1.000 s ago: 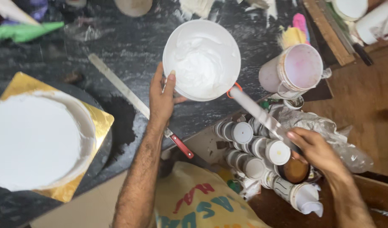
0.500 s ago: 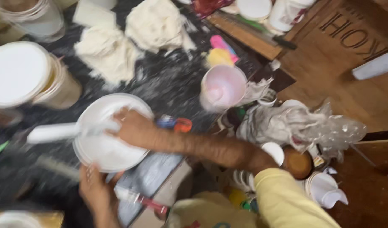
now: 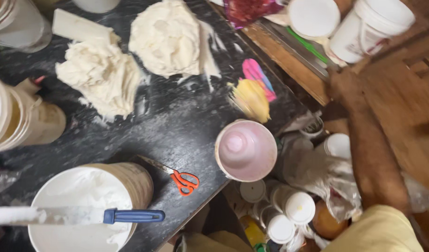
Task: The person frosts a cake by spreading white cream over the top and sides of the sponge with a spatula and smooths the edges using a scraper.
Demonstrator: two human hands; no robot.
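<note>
A blue-handled palette knife lies across the white bowl of cream at lower left, no hand on it. Orange scissors lie beside. Far right, the right forearm reaches upward; its blurred hand seems near the white tub, grip unclear.
</note>
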